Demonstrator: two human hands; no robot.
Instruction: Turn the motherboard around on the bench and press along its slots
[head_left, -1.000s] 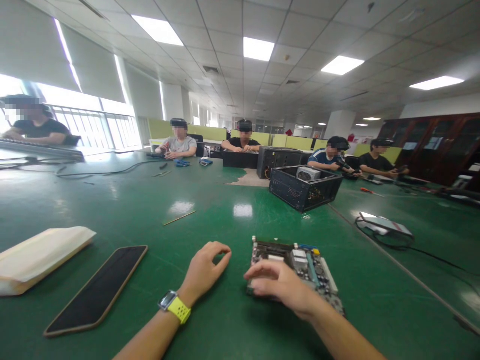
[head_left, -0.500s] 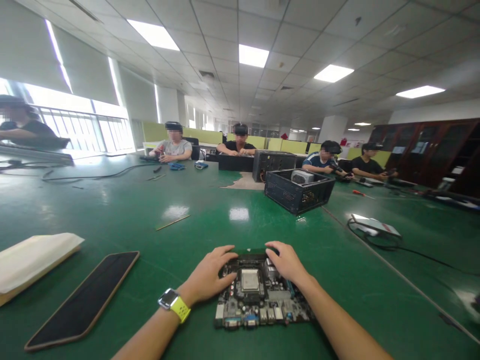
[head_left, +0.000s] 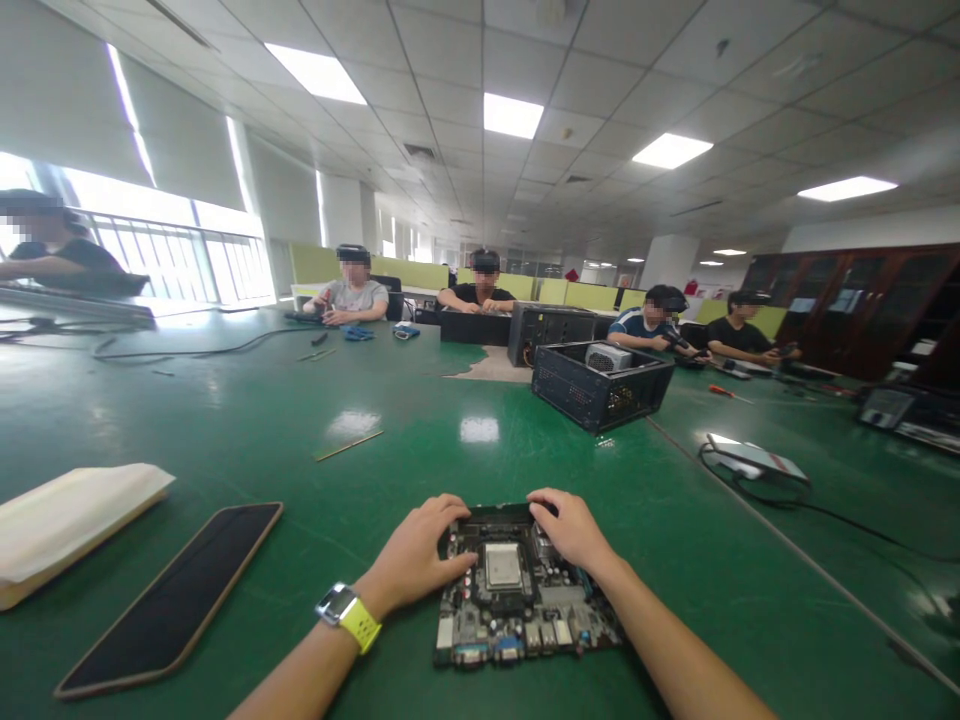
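Observation:
A dark motherboard [head_left: 559, 597] lies flat on the green table, its ports toward me and a silvery square processor [head_left: 502, 566] in its socket. My left hand [head_left: 420, 550], with a yellow-banded watch [head_left: 349, 613] on the wrist, rests on the board's far left corner, fingers apart, thumb near the processor. At the far edge, right of the processor, my right hand [head_left: 571, 530] touches the board with thumb and fingers spread. Part of the board's right side is hidden under my right hand and forearm.
Left of the board lie a black slab with a brown rim [head_left: 172, 600] and a pale paper-topped packet [head_left: 75, 515]. An open black computer case [head_left: 600, 385] stands beyond, right of centre. A cabled device [head_left: 757, 460] is at right. Several people sit around the table.
The view has shifted slightly. Both hands stay at the motherboard's far edge, with only small shifts of the fingers.

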